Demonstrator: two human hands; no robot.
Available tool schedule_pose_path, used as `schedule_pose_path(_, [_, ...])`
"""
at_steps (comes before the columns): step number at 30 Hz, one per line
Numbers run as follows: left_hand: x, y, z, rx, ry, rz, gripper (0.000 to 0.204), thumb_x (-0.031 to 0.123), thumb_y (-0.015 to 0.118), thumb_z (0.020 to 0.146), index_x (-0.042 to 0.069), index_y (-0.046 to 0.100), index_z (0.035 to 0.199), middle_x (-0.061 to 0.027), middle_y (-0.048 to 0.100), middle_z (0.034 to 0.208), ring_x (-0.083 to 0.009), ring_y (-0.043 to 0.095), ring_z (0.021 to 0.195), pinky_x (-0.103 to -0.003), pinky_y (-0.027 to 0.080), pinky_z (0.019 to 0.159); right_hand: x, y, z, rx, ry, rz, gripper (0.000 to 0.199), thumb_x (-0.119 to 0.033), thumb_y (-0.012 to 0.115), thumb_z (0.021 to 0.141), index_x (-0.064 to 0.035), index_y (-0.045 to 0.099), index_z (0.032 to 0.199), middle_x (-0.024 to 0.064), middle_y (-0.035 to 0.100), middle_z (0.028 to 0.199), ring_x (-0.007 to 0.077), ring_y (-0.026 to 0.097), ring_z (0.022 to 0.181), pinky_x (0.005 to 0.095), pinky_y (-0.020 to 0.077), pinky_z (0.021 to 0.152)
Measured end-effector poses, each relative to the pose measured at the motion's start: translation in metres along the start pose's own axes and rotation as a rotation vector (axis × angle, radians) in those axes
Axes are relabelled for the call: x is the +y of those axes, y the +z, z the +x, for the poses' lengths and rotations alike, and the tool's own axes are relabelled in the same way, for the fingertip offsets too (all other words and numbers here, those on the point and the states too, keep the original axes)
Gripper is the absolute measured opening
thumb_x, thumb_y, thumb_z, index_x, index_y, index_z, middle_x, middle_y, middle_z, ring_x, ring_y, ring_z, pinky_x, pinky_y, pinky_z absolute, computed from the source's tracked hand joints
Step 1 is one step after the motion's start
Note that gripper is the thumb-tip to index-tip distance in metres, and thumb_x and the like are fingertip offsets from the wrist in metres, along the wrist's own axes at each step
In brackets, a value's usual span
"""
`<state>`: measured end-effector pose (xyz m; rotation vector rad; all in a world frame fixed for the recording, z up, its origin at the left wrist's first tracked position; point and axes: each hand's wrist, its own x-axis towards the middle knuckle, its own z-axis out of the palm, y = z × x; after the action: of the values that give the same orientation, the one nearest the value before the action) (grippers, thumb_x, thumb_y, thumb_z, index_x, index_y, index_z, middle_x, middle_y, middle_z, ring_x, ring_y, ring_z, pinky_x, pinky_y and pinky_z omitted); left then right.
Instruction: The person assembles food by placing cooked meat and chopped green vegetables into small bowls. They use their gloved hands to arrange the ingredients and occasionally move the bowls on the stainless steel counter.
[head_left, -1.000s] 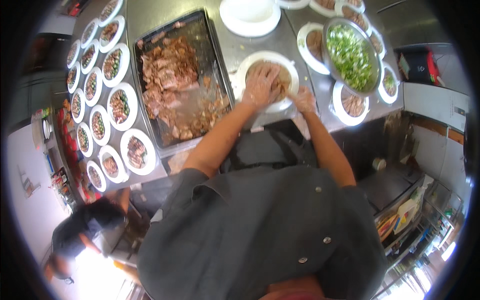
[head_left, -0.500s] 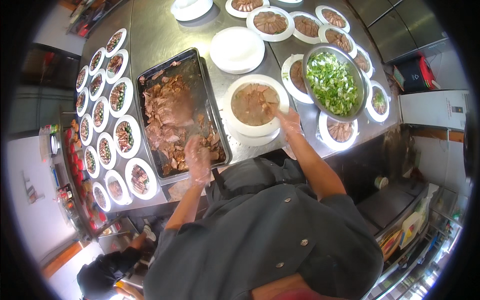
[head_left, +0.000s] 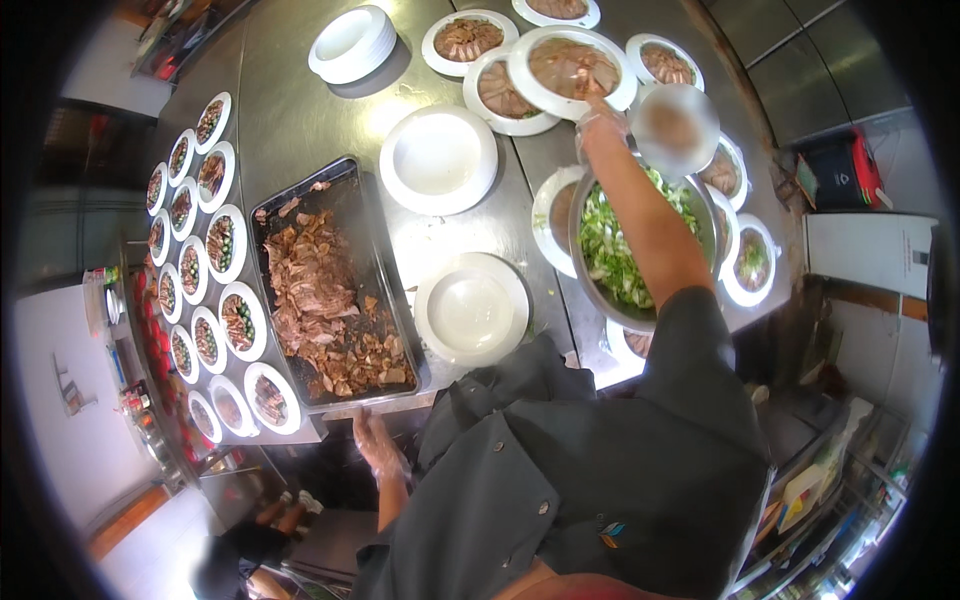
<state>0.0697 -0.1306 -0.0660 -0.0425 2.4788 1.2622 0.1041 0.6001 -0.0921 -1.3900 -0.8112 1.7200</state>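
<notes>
the right hand [head_left: 602,127], in a clear glove, pinches the near rim of a white plate [head_left: 518,62] of sliced meat [head_left: 575,66] at the far right of the metal worktop [head_left: 275,110]; its fingers under the rim are hidden. that plate overlaps other filled plates [head_left: 510,42], though whether it rests on them i cannot tell. the forearm passes over a steel bowl [head_left: 707,230] of chopped greens [head_left: 620,250]. the left hand [head_left: 378,448] holds nothing, fingers loosely extended, just off the near edge of the worktop beside a black tray [head_left: 367,265] of cut meat. an empty white plate [head_left: 472,310] lies right of the tray. the step in hand looks like placing the filled plate among the others; the next move seems to call for lowering it level, finding it a steady spot and letting go without tipping the slices.
</notes>
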Motion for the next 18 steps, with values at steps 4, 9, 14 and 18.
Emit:
schedule_pose_path(4, [-0.029,0.009,-0.048,0.176,-0.12,-0.183,0.048,0.018,0.059,0.113,-0.003,0.053,0.156,-0.0184,0.062,0.149,-0.0278,0.061,0.134,-0.04,0.048,0.117,0.012,0.004,0.054,-0.021,-0.125,-0.312,0.054,-0.028,0.085,0.086,-0.0001,0.07,0.129,0.0208,0.075,0.11,0.0347,0.071,0.096,0.0467,0.0576,0.082])
schedule_pose_path(9, [-0.085,-0.025,-0.104,0.145,-0.196,-0.074,0.045,0.017,0.057,0.114,-0.002,0.055,0.154,-0.0148,0.066,0.145,-0.0251,0.065,0.129,-0.035,0.053,0.111,0.028,-0.01,0.155,-0.055,-0.625,-0.992,0.04,-0.023,0.076,0.09,-0.0016,0.073,0.125,0.0258,0.076,0.108,0.0429,0.072,0.099,0.0505,0.0583,0.086])
schedule_pose_path(14, [-0.065,-0.005,-0.104,0.075,-0.156,0.477,0.042,0.031,0.055,0.112,0.003,0.071,0.138,-0.0213,0.076,0.128,-0.0361,0.071,0.122,-0.045,0.055,0.109,-0.024,-0.051,0.283,-0.161,-0.89,-1.444,0.031,-0.017,0.066,0.094,-0.0031,0.075,0.12,0.0308,0.076,0.106,0.0511,0.073,0.102,0.0543,0.059,0.09])
schedule_pose_path(18, [-0.054,-0.007,-0.104,0.009,-0.263,0.637,0.046,0.029,0.055,0.105,0.003,0.071,0.139,-0.0265,0.073,0.131,-0.0455,0.068,0.125,-0.051,0.052,0.112,-0.031,-0.051,0.288,-0.427,-1.269,-1.578,0.037,-0.025,0.072,0.105,-0.0029,0.072,0.135,0.0266,0.075,0.126,0.0413,0.07,0.125,0.0461,0.0582,0.105])
